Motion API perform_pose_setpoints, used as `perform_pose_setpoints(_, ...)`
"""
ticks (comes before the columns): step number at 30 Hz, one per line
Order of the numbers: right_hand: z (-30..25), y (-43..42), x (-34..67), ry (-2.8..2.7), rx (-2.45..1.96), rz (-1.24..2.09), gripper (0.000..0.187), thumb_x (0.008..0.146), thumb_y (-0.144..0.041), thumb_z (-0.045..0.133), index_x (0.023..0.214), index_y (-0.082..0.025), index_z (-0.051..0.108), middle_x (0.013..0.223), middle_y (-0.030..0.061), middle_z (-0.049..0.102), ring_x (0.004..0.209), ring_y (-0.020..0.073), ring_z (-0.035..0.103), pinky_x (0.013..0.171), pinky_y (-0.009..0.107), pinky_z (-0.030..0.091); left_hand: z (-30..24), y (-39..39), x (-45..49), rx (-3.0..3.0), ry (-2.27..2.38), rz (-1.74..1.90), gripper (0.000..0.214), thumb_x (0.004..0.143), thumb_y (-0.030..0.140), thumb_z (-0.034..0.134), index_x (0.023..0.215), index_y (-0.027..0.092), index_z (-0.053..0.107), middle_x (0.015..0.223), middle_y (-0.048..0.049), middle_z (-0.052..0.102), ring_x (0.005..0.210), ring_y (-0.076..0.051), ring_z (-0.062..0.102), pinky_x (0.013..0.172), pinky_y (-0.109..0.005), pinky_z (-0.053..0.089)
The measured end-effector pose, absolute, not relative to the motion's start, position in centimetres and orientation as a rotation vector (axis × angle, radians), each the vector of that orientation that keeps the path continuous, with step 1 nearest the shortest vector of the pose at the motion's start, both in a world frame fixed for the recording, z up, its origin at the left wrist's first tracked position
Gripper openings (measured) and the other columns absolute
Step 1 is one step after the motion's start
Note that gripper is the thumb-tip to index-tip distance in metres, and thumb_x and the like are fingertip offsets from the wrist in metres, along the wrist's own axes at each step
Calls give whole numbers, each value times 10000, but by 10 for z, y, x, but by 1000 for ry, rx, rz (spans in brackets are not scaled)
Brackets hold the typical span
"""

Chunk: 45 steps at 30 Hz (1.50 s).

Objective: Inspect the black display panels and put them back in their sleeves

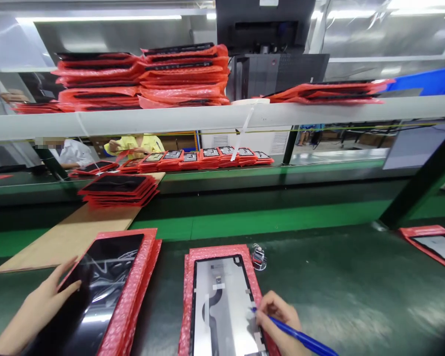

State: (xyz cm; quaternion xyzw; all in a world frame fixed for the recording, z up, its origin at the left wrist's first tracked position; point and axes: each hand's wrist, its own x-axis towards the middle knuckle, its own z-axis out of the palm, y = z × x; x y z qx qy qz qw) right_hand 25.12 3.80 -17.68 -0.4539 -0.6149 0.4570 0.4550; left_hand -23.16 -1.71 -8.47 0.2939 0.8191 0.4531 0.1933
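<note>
Two panels lie at the worktop's (337, 287) near edge: the left panel (100, 291) beside the right panel (222, 306). A shelf (207, 118) behind carries stacks (144, 76).

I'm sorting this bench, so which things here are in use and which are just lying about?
In use:
right hand with blue pen
grey panel
left hand on black panel

Lying about:
small clip
red stacks
wooden board

A blue pen (300, 337) lay slanted, its tip on a grey-backed display panel (222, 306) lying flat on red bubble wrap (188, 296). Left of that panel lay a glossy black panel (100, 282), face up.
</note>
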Motion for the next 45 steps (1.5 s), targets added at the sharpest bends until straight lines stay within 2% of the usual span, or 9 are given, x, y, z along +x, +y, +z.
perform_pose_setpoints(3, -203, 32, 245, -1806, -1168, 893, 353, 709, -361, 645, 480, -217, 419, 441, -40, 488, 442, 128, 458, 468, 232, 349, -94, -17, -189, 1059, 2345, 1239, 473, 667, 291, 717, 1106, 347, 551, 1371, 107, 548, 1306, -302, 436, 1111, -450, 263)
perform_pose_setpoints(5, -217, 29, 242, -1920, -1161, 756, 388, 709, -312, 605, 458, -213, 325, 402, -60, 416, 404, 107, 394, 482, 231, 343, -101, -17, -150, 1060, 2019, 1460, 485, 570, 300, 773, 1027, 281, 613, 1234, 14, 644, 1236, -317, 502, 1095, -404, 310)
perform_pose_setpoints(9, -223, 27, 240, -1977, -1120, 750, 366, 692, -237, 559, 481, -215, 261, 415, -72, 349, 395, 99, 345, 489, 229, 341, -124, -16, -74, 654, 1467, 1299, 440, 503, 344, 824, 895, 186, 700, 887, -95, 730, 954, -359, 654, 950, -489, 452)
perform_pose_setpoints(13, -213, 27, 239, -2006, -1070, 818, 328, 693, -206, 524, 510, -223, 252, 441, -73, 318, 395, 97, 335, 447, 222, 295, -151, -15, -34, 434, 1289, 1098, 385, 439, 194, 808, 812, 152, 723, 851, -130, 710, 877, -344, 667, 892, -494, 453)
perform_pose_setpoints(23, -197, 28, 238, -1816, -1137, 1055, 374, 662, -224, 602, 472, -218, 280, 448, -70, 301, 441, 99, 313, 482, 242, 270, -148, -8, -14, 372, 1344, 1077, 398, 438, 78, 671, 824, 178, 663, 843, -43, 648, 755, -182, 616, 749, -325, 468)
perform_pose_setpoints(26, -196, 32, 239, -1664, -1127, 1210, 424, 726, -386, 614, 490, -230, 298, 460, -64, 336, 454, 104, 327, 468, 239, 280, -132, -6, -11, 387, 1324, 1046, 361, 537, 109, 673, 889, 170, 620, 815, -32, 664, 743, -158, 626, 739, -295, 469)
perform_pose_setpoints(31, -198, 37, 239, -1451, -1016, 1514, 524, 745, -670, 571, 572, -235, 336, 445, -72, 405, 392, 81, 342, 419, 214, 285, -111, 4, 4, 471, 1264, 990, 224, 620, 168, 728, 793, 161, 587, 580, 24, 600, 535, -117, 561, 519, -225, 404)
perform_pose_setpoints(39, -189, 36, 240, -1276, -970, 1618, 553, 748, -729, 539, 693, -179, 553, 336, -71, 459, 278, 39, 235, 338, 179, 135, -112, 12, 49, 572, 1104, 1064, 449, 599, 49, 635, 1039, 135, 624, 857, -77, 740, 787, -246, 693, 730, -353, 512)
perform_pose_setpoints(45, -149, 43, 266, -1085, -964, 1318, 483, 813, -607, 588, 677, -149, 656, 318, -66, 450, 296, 32, 294, 358, 161, 206, -90, 21, 40, 723, 1174, 1232, 586, 642, 88, 655, 1210, 165, 531, 1113, -82, 711, 1024, -261, 653, 866, -338, 478)
